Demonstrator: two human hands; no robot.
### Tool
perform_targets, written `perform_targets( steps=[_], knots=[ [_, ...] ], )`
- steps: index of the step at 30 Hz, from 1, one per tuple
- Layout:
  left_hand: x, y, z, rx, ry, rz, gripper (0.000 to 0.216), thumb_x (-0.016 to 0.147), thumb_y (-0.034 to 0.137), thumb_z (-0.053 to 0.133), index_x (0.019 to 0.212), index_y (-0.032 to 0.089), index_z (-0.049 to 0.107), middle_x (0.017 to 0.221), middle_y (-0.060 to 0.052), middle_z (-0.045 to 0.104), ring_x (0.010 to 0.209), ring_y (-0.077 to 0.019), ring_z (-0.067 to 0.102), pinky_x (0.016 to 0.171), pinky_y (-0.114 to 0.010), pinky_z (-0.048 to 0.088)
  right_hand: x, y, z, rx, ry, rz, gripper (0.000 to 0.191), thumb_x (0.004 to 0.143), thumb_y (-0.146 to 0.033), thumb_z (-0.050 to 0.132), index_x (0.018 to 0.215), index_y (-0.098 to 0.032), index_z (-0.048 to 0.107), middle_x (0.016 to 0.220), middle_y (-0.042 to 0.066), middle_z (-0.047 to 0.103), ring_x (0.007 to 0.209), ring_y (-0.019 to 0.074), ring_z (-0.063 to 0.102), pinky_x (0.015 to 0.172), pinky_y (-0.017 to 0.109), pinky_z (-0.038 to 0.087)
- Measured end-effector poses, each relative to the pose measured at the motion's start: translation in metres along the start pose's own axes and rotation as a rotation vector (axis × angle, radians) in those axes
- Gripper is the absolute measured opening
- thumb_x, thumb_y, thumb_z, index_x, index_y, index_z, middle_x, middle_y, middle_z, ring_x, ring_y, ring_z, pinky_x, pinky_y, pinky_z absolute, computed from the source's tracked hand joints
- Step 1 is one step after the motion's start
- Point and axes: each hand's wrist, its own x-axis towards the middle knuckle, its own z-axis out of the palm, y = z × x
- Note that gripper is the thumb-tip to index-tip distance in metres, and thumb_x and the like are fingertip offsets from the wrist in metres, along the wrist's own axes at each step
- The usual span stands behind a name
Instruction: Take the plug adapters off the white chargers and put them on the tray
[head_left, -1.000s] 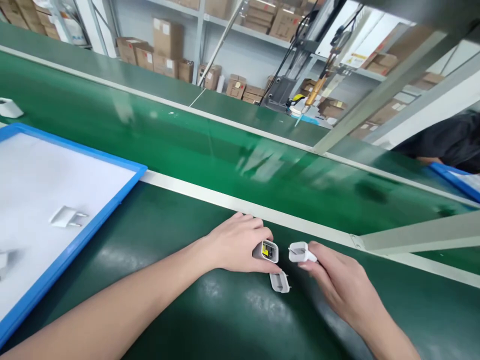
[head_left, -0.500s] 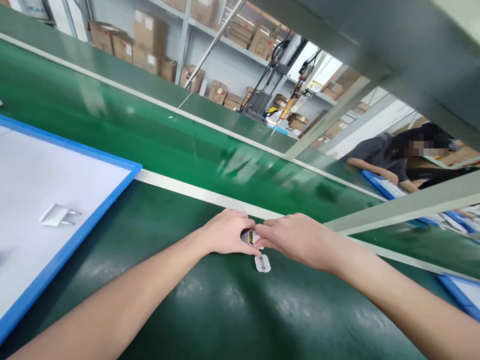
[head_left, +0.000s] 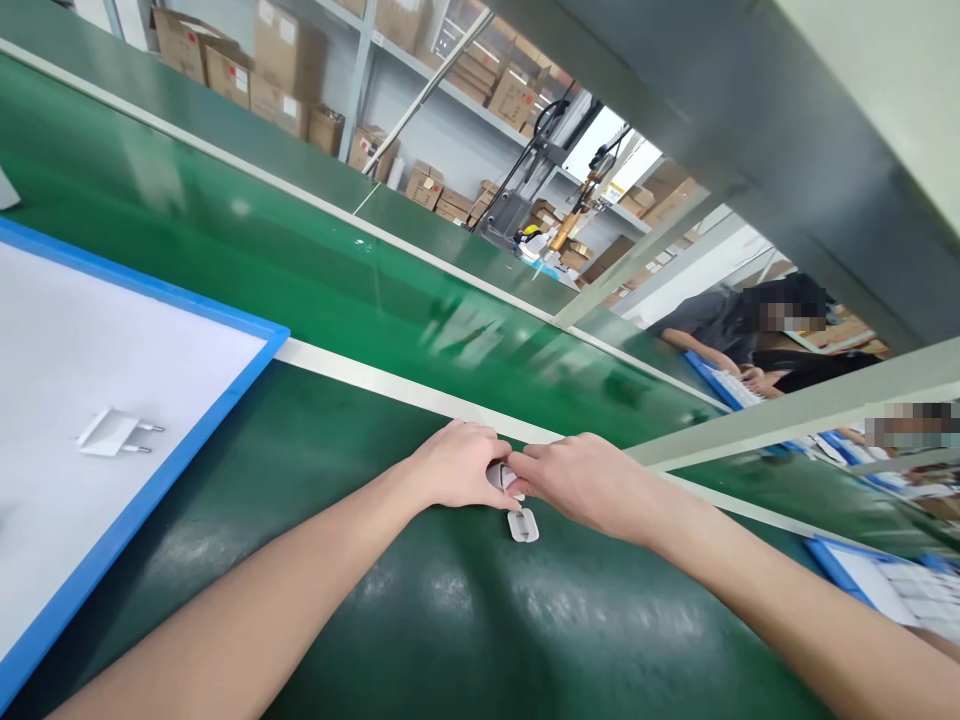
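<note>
My left hand and my right hand meet on the dark green mat, fingers closed around a small white charger body pinched between them. Most of the charger body is hidden by my fingers. A white plug cap lies on the mat just below my fingertips, untouched. To the left, a white two-pin plug piece lies on a white tray with a blue rim.
A bright green conveyor belt runs behind the mat, edged by a white rail. Other people work at blue trays on the far right. Shelves with cardboard boxes stand behind. A metal frame bar crosses at the right.
My right hand brought its white part across to the charger body in my left hand, and both hands now press together there. The view has tilted further right, showing more people.
</note>
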Motion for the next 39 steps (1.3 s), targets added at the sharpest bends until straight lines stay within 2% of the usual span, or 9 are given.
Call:
perform_targets(
  steps=[4,9,13,19,26,29,32,36,39],
  knots=[
    [0.000,0.001,-0.002,-0.006,-0.016,0.003,0.036,0.077,0.056,0.074,0.087,0.021,0.068,0.090,-0.004,0.066,0.094,-0.0263,0.062,0.083,-0.037,0.043,0.004,0.004,0.001,-0.015,0.045,-0.014,0.007,0.099,-0.024,0.062,0.094,-0.018,0.062,0.078,0.002,0.069,0.062,0.0196,0.068,0.048,0.029,0.018],
    [0.000,0.001,-0.002,-0.003,-0.018,0.000,0.035,0.077,0.054,0.074,0.083,0.021,0.066,0.091,-0.005,0.067,0.095,-0.0267,0.062,0.084,-0.038,0.043,0.006,0.006,0.004,-0.001,0.040,-0.044,0.007,0.098,-0.021,0.061,0.091,-0.019,0.061,0.074,0.002,0.068,0.059,0.0188,0.066,0.048,0.028,0.017],
    [0.000,0.000,0.000,-0.006,-0.016,-0.001,0.036,0.077,0.055,0.074,0.080,0.020,0.064,0.091,-0.004,0.067,0.097,-0.0260,0.061,0.086,-0.037,0.043,0.006,0.003,0.003,0.011,-0.012,-0.018,0.003,0.094,-0.017,0.064,0.095,-0.019,0.062,0.076,0.002,0.069,0.061,0.0199,0.068,0.048,0.027,0.019],
    [-0.001,0.002,-0.001,-0.035,-0.021,-0.011,0.033,0.078,0.051,0.074,0.076,0.020,0.061,0.089,-0.003,0.066,0.096,-0.0244,0.061,0.086,-0.036,0.041,0.011,-0.002,-0.011,-0.001,-0.124,0.021,0.017,0.089,-0.007,0.063,0.101,-0.019,0.065,0.079,0.004,0.071,0.066,0.0260,0.071,0.047,0.028,0.019],
    [-0.002,0.002,-0.001,-0.047,-0.027,-0.027,0.031,0.078,0.049,0.073,0.076,0.020,0.062,0.088,-0.002,0.066,0.094,-0.0239,0.061,0.085,-0.036,0.041,0.014,0.000,-0.010,0.006,-0.092,-0.021,0.015,0.086,-0.005,0.064,0.093,-0.018,0.066,0.071,0.004,0.068,0.059,0.0236,0.068,0.046,0.028,0.022],
    [-0.002,0.002,-0.001,-0.044,-0.025,-0.022,0.030,0.078,0.047,0.074,0.075,0.020,0.062,0.090,-0.003,0.067,0.096,-0.0241,0.061,0.085,-0.036,0.041,0.014,0.002,-0.009,0.037,-0.086,-0.008,0.011,0.087,-0.008,0.064,0.090,-0.018,0.064,0.069,0.002,0.066,0.057,0.0203,0.067,0.046,0.029,0.021],
    [-0.001,0.002,-0.001,-0.034,-0.017,-0.017,0.030,0.079,0.048,0.074,0.079,0.020,0.063,0.089,-0.003,0.067,0.095,-0.0243,0.061,0.085,-0.036,0.041,0.013,0.002,-0.007,0.072,-0.120,0.004,0.006,0.095,-0.016,0.064,0.090,-0.020,0.063,0.075,0.001,0.068,0.061,0.0184,0.067,0.049,0.029,0.019],
    [-0.001,0.002,0.000,-0.017,-0.016,-0.003,0.034,0.078,0.051,0.075,0.084,0.019,0.064,0.090,-0.003,0.067,0.096,-0.0248,0.061,0.087,-0.036,0.041,0.010,0.002,0.001,0.161,-0.071,0.038,0.014,0.101,-0.024,0.061,0.088,-0.020,0.060,0.079,0.001,0.068,0.065,0.0180,0.065,0.053,0.028,0.023],
    [-0.002,0.002,-0.001,-0.034,-0.029,-0.015,0.034,0.076,0.048,0.077,0.086,0.019,0.065,0.091,-0.004,0.067,0.096,-0.0257,0.061,0.087,-0.036,0.041,0.005,0.006,0.011,0.333,0.000,0.024,0.021,0.105,-0.032,0.055,0.087,-0.020,0.058,0.081,0.001,0.066,0.068,0.0177,0.063,0.056,0.028,0.028]
  ],
)
